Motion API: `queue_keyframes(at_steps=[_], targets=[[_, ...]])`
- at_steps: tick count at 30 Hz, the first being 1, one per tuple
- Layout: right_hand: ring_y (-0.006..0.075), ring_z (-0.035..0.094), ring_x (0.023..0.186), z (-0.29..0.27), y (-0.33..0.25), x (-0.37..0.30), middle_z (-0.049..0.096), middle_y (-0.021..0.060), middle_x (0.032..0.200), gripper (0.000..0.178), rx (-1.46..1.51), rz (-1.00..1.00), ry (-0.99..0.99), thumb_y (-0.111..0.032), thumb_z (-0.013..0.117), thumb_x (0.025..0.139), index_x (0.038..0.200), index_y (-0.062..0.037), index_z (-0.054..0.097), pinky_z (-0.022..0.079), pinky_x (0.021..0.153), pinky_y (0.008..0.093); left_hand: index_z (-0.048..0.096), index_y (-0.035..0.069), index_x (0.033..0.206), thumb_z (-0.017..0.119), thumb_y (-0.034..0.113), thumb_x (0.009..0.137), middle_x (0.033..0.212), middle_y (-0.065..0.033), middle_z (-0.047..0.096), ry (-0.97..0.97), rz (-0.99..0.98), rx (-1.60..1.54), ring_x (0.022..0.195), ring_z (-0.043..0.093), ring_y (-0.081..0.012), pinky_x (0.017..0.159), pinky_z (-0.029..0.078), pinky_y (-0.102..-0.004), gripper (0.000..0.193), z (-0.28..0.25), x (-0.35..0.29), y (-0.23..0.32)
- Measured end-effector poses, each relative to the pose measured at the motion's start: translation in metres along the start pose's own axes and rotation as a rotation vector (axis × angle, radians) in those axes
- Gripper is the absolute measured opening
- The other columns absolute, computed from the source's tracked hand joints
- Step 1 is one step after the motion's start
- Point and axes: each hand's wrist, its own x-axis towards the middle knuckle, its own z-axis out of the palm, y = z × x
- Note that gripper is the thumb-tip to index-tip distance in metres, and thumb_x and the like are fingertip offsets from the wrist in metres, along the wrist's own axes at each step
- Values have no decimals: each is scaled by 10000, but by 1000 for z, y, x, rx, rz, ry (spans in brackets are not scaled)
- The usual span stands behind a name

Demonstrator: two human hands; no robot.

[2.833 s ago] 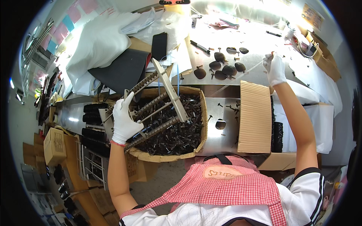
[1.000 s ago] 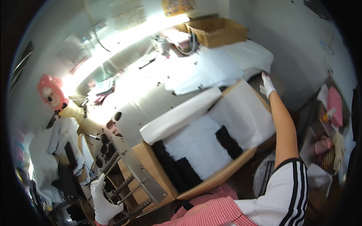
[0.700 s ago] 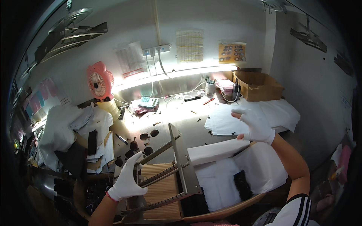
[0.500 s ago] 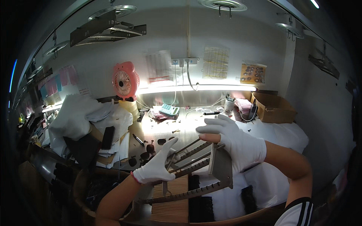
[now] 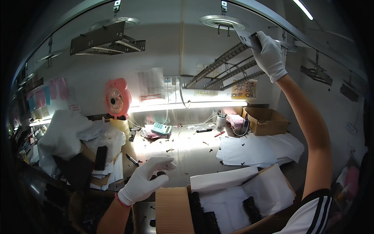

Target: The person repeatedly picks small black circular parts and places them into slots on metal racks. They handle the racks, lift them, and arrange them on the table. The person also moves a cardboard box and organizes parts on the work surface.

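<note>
My right hand [image 5: 270, 56], in a white glove, is raised high at the upper right and gripped around one end plate of a metal rack [image 5: 230, 64]. The rack has slotted rails and tilts down to the left, in front of the wall. Just above its raised end hangs a round metal disc with hooks [image 5: 223, 22]; whether they touch I cannot tell. Low on the left, my gloved left hand [image 5: 148, 177] is empty, thumb and fingers apart, over the bench near the carton.
Below stands an open carton [image 5: 174, 210] with white paper and black bristly strips. White sheets [image 5: 247, 150] and a brown box [image 5: 269, 121] lie to the right. A pink fan [image 5: 117, 99], a calculator [image 5: 161, 128] and scattered screws are further back. Another rack [image 5: 107, 41] hangs upper left.
My right hand has lifted the rack from above the carton to the upper right. My left hand has let go of it and stays low. The view has tilted up.
</note>
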Motion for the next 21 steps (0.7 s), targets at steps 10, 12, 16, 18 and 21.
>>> queue_keyframes(at_steps=[10,12,16,18,21], targets=[[274,681,903,103,34,76,713,71,950,211,-418,135,136,-175,537,903,1066,-151,669,476,833,415,504,36,1367,632,188,959,1225,-109,625,-226,-335,226,1197,585,-216,1067,449,-357,454,18,-91,-52],[275,682,906,121,37,80,715,70,958,216,-466,139,115,-191,516,918,1066,-160,671,480,836,422,516,38,1355,641,165,945,1197,-100,634,-161,-465,212,1166,598,-200,1029,475,-343,447,19,-112,-57],[294,678,960,150,32,64,714,93,1011,319,-476,94,1,-363,655,876,1115,-153,665,515,842,433,543,35,1334,652,110,920,1160,-93,652,-7,-583,171,1106,628,-182,987,502,-322,434,18,-153,-70],[307,673,1003,157,14,48,700,119,1072,565,-304,100,-192,-450,768,792,1216,-108,620,546,844,423,542,18,1323,627,78,920,1159,-95,655,78,-608,151,1112,626,-189,1002,495,-329,415,14,-171,-79],[307,670,1007,165,-48,-31,659,149,1164,711,47,-130,58,-338,820,781,1349,-41,513,559,853,405,542,8,1318,585,23,911,1177,-90,640,144,-624,198,1123,612,-182,1012,486,-333,409,7,-191,-93]])
